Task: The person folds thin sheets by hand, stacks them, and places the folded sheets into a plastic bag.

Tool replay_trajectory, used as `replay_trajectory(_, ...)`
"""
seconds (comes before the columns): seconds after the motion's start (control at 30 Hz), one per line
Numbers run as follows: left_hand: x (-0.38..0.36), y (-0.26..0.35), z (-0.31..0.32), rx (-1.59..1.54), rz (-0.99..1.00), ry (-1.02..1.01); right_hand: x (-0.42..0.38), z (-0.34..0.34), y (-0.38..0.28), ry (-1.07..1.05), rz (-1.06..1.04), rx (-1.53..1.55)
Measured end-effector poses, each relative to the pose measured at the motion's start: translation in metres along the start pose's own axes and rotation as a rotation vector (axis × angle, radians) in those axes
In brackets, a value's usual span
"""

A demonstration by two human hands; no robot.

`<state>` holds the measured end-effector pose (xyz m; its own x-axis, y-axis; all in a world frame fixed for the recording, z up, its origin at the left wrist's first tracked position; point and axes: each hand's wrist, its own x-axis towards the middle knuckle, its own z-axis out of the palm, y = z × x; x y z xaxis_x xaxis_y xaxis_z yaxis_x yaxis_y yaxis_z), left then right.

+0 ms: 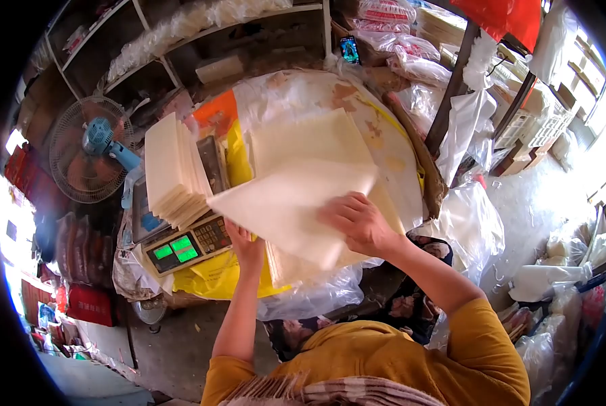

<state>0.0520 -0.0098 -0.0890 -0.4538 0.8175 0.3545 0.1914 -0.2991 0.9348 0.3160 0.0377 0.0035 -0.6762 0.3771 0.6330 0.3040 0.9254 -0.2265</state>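
A thin cream-coloured sheet [296, 206] lies at a slant, its left corner lifted, over a stack of similar sheets [310, 139] on the table in front of me. My right hand [358, 220] is closed on the sheet near its right edge, its fingertips blurred. Below the raised left corner is my left hand [245, 243], its fingers partly hidden by the sheet, so its grip cannot be made out. Left of that hand stands a digital scale [184, 249] with green lit displays. Another pile of folded cream sheets [174, 169] rests on the scale.
Yellow plastic [215, 279] lies under the scale's front edge. A blue-centred fan [96, 145] stands at the left. Clear plastic bags [475, 216] hang by the table's right side. A lit phone [349, 50] sits at the back, near shelves [249, 25] and bagged goods [418, 61].
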Motion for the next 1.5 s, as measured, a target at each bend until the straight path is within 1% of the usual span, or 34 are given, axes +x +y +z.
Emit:
replay_trajectory(0.03,-0.004,-0.007,-0.003,0.206,0.055,-0.055,-0.017,0.004,0.004,-0.017,0.062,0.064)
replay_trajectory(0.1,-0.010,-0.007,-0.003,0.505,0.291,-0.251,-0.061,0.019,0.025,-0.106,0.172,0.060)
replay_trajectory(0.17,-0.020,-0.037,-0.017,0.212,0.053,-0.532,-0.110,0.043,0.053,-0.149,0.314,0.392)
replay_trajectory(0.2,-0.023,-0.034,-0.019,0.087,-0.091,-0.641,-0.117,0.045,0.056,-0.169,0.385,0.561)
replay_trajectory(0.23,-0.021,-0.030,-0.025,0.371,0.067,-0.831,-0.118,0.037,0.059,-0.144,0.406,0.522)
replay_trajectory(0.3,-0.014,-0.018,-0.015,0.310,-0.359,-0.642,-0.131,0.061,0.079,-0.079,0.917,0.694)
replay_trajectory(0.33,-0.012,-0.014,-0.007,0.276,-0.567,-0.541,-0.120,0.055,0.074,-0.130,1.019,0.587)
replay_trajectory(0.4,-0.011,-0.020,0.011,0.359,-0.379,-0.342,-0.092,0.041,0.070,-0.235,1.209,0.360)
replay_trajectory(0.47,-0.011,-0.022,0.024,0.567,-0.073,-0.291,-0.078,0.041,0.062,-0.227,1.188,0.240)
replay_trajectory(0.53,-0.011,-0.021,0.034,0.889,0.364,-0.384,-0.074,0.044,0.062,-0.222,1.129,0.140)
replay_trajectory(0.6,-0.016,-0.021,0.037,1.021,0.318,-0.589,-0.072,0.049,0.061,-0.224,1.037,0.064)
replay_trajectory(0.63,-0.017,-0.021,0.037,1.085,0.292,-0.692,-0.066,0.047,0.060,-0.230,0.854,-0.079)
replay_trajectory(0.7,-0.013,-0.023,0.037,1.102,0.339,-0.708,-0.051,0.039,0.056,-0.235,0.478,-0.350)
replay_trajectory(0.73,-0.011,-0.025,0.037,1.111,0.362,-0.716,-0.052,0.037,0.053,-0.366,0.498,-0.296)
replay_trajectory(0.8,-0.001,-0.039,0.029,1.076,0.475,-0.721,-0.057,0.029,0.053,-0.622,0.534,-0.189)
replay_trajectory(0.83,0.006,-0.042,0.024,1.056,0.535,-0.723,-0.062,0.026,0.060,-0.607,0.467,-0.169)
replay_trajectory(0.9,0.021,-0.041,0.010,0.875,0.417,-0.755,-0.075,0.021,0.079,-0.582,0.328,-0.127)
replay_trajectory(0.93,0.025,-0.037,0.005,0.784,0.355,-0.771,-0.084,0.017,0.083,-0.529,0.382,0.020)
replay_trajectory(1.0,0.026,-0.021,0.000,0.444,-0.160,-0.617,-0.095,0.009,0.089,-0.413,0.489,0.309)
replay_trajectory(1.03,0.027,-0.016,0.000,0.267,-0.409,-0.526,-0.095,0.010,0.093,-0.371,0.708,0.328)
replay_trajectory(1.07,0.030,-0.032,-0.001,0.091,-0.386,-0.517,-0.093,0.013,0.096,-0.327,0.927,0.347)
replay_trajectory(1.1,0.032,-0.032,0.007,0.251,-0.373,-0.432,-0.090,0.018,0.097,-0.280,1.146,0.366)
replay_trajectory(1.13,0.036,-0.030,0.021,0.411,-0.355,-0.345,-0.083,0.024,0.096,-0.222,1.135,0.244)
replay_trajectory(1.17,0.038,-0.028,0.036,0.569,-0.332,-0.256,-0.077,0.032,0.098,-0.231,1.130,0.124)
replay_trajectory(1.2,0.038,-0.027,0.048,0.766,-0.069,-0.257,-0.071,0.042,0.102,-0.237,1.125,0.003)
replay_trajectory(1.23,0.035,-0.031,0.059,0.874,-0.005,-0.351,-0.063,0.046,0.103,-0.244,1.116,-0.118)
replay_trajectory(1.3,0.031,-0.044,0.077,1.086,0.121,-0.535,-0.049,0.041,0.099,-0.299,1.103,-0.164)
replay_trajectory(1.33,0.029,-0.048,0.078,1.094,0.132,-0.529,-0.044,0.039,0.097,-0.328,1.095,-0.187)
replay_trajectory(1.43,0.021,-0.054,0.080,1.101,0.168,-0.510,-0.045,0.048,0.097,-0.123,0.520,-0.421)
replay_trajectory(1.5,0.020,-0.052,0.079,1.092,0.186,-0.497,-0.067,0.070,0.099,-0.218,0.440,-0.474)
